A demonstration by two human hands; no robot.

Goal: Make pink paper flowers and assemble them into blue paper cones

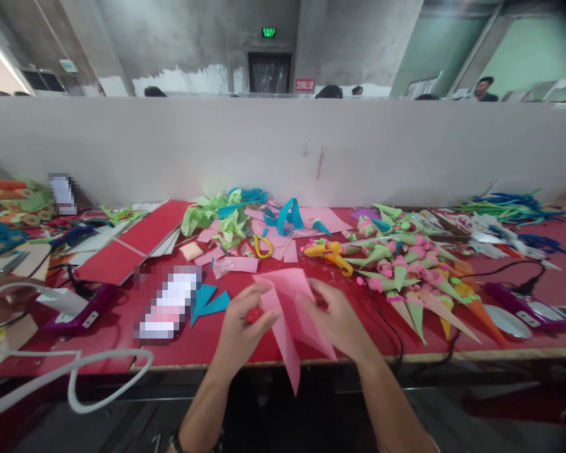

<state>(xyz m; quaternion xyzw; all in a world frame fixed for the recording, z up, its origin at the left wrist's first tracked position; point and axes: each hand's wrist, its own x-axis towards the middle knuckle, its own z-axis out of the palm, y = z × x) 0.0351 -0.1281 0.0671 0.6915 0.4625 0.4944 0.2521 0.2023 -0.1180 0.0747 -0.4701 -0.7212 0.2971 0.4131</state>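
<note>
Both of my hands hold a pink paper sheet (290, 314) that is partly rolled into a cone with its tip pointing down past the table's front edge. My left hand (243, 324) pinches the sheet's left edge, fingers closed on it. On the right side, my right hand (332, 318) grips the paper, fingers curled over it. The red table (202, 343) lies under them. A yellow glue gun (330, 253) rests just behind my right hand.
A heap of finished paper cones (408, 270) lies to the right, with purple devices (528, 305) and black cables. Green, blue and pink paper scraps (236, 223) and yellow-handled scissors (263, 246) sit behind. Red sheets (136, 242) and a white cable (75, 377) lie left. A grey partition (283, 148) backs the table.
</note>
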